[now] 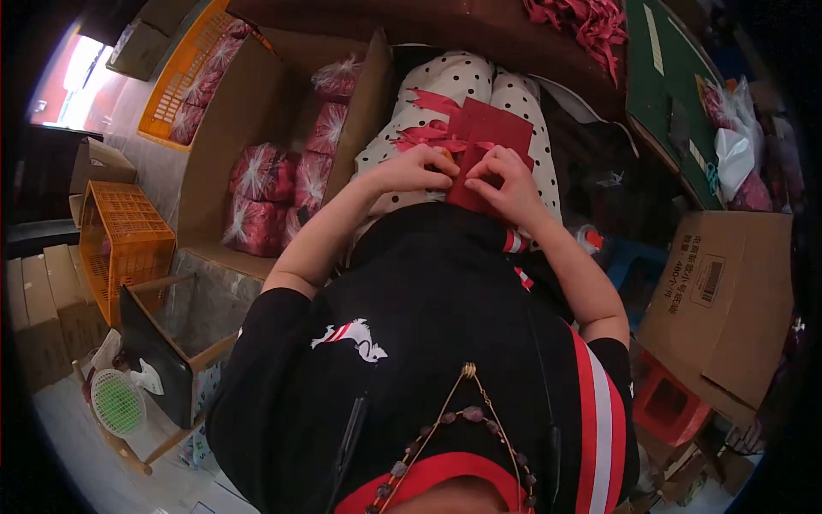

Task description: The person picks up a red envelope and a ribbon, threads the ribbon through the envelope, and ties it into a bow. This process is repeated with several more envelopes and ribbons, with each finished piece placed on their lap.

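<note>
On my lap, over white trousers with black dots, lies a flat dark red card-like piece (503, 126). Pinkish-red ribbons (431, 130) spread out from its left side across the trousers. At the ribbon end beside the card, my left hand (419, 169) has its fingers bent inward, with a small yellow-orange spot by the fingertips. My right hand (507, 180) pinches at a strip of ribbon on the card's face, thumb and forefinger together. Both hands are close together; what sits in the left fingers is mostly hidden.
To the left stands an open cardboard box (227, 120) holding several clear bags of red items (261, 176). Orange crates (128, 244) are beyond it. A pile of red ribbons (591, 26) lies at the top. A closed carton (719, 300) and a red stool (672, 403) stand at right.
</note>
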A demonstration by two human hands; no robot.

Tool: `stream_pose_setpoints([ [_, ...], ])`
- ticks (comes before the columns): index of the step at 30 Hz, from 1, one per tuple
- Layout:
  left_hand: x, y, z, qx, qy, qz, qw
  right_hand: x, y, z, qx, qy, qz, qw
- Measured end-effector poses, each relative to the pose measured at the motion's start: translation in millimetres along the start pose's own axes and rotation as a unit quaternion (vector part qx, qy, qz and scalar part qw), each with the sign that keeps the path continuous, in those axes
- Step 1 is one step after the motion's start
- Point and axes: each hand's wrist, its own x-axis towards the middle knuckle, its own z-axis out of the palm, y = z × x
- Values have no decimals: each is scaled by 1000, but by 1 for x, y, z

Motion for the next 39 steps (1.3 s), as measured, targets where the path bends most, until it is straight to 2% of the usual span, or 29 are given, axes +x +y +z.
stream_pose_setpoints([
  [5,1,0,3,-34,10,-30,999,0,1,0,1,-4,0,1000],
  [8,4,-4,5,12,11,20,1000,0,3,2,2,12,-5,1000],
  [10,5,0,11,54,48,7,997,0,5,3,-5,33,-36,999],
  [11,5,3,17,54,48,7,997,0,6,4,-4,34,-36,999],
  [13,3,8,28,94,130,4,987,0,7,4,-16,24,-18,999],
  [14,3,9,28,94,130,5,987,0,8,3,-17,24,-18,999],
  [16,3,12,28,178,156,41,971,-1,6,2,-41,41,-37,998],
  [17,3,11,28,178,157,40,971,-2,3,0,-41,40,-37,998],
  [19,3,10,26,198,169,70,963,0,-11,-9,-160,88,-100,978],
  [20,3,10,25,199,170,70,963,-1,-16,-15,-160,88,-101,978],
  [22,2,14,25,219,210,122,945,-4,-24,-26,-170,23,-105,980],
  [23,1,15,22,219,211,121,945,-6,-27,-27,-206,-33,-67,976],
  [25,-2,16,14,250,232,159,926,-13,-22,-17,-208,-22,-39,977],
  [26,-4,15,11,280,221,139,924,-15,-18,-12,-210,-9,-9,978],
  [30,-10,12,-4,299,211,147,919,-18,0,-9,-225,-23,-16,974],
  [32,-13,11,-13,278,171,144,934,-20,6,-6,-255,-77,-46,963],
  [35,-24,20,-26,312,150,112,932,-21,11,5,-294,-75,-63,951],
  [36,-28,14,-34,342,156,73,924,-20,13,6,-317,-81,-60,943],
  [38,-49,27,-61,351,241,47,904,-23,14,-5,-312,-68,-48,946],
  [39,-60,28,-70,382,244,21,891,-23,15,-9,-308,-61,-39,949],
])
